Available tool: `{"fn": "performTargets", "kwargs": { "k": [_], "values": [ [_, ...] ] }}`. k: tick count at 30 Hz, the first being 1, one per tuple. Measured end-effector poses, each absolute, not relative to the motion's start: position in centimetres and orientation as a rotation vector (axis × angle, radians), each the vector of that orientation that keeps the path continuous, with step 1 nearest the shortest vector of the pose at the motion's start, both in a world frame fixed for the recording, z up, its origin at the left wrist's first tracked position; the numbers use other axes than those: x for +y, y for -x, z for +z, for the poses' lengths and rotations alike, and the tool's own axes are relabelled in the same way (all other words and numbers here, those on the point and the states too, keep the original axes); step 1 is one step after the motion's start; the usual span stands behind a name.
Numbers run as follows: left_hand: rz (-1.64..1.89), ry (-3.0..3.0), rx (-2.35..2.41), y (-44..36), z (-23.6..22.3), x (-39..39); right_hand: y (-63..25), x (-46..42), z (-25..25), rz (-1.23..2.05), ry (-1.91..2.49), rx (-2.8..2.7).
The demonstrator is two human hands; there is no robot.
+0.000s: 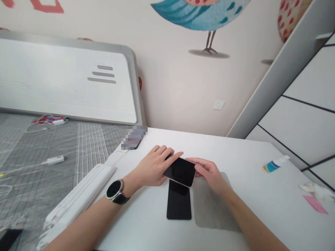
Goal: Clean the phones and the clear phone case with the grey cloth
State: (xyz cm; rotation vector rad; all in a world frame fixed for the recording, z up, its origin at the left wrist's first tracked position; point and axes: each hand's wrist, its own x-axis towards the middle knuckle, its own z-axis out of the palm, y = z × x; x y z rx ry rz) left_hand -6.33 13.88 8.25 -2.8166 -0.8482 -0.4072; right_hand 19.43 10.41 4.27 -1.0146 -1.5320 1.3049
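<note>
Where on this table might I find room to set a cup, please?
Free white tabletop lies between the grey mat and the small bottle. It is crowded centrally, where the left hand and right hand hold a phone above a black slab.

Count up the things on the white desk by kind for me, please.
Smartphone: 1
Black phone-shaped slab: 1
Blurred item: 1
White cable: 1
Small white-capped bottle: 1
Crumpled white tissue: 1
Pink card: 1
Grey sheet: 1
Total: 8
</note>
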Motion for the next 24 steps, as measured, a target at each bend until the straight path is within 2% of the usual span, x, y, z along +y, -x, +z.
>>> {"fn": "performTargets", "kwargs": {
  "k": [9,16,24],
  "values": [
    [-0.461,2.824,-0.798,8.1,6.5,13.6,-18.8,9.5,4.3,1.622,0.824,-1.412],
    [-0.498,2.753,-0.687,7.8,7.5,13.0,-18.4,8.9,4.7,1.530,1.027,-1.448],
    [-0.584,2.730,-0.564,8.3,8.0,13.2,-17.7,8.5,4.8,1.593,1.009,-1.407]
  ]
}}
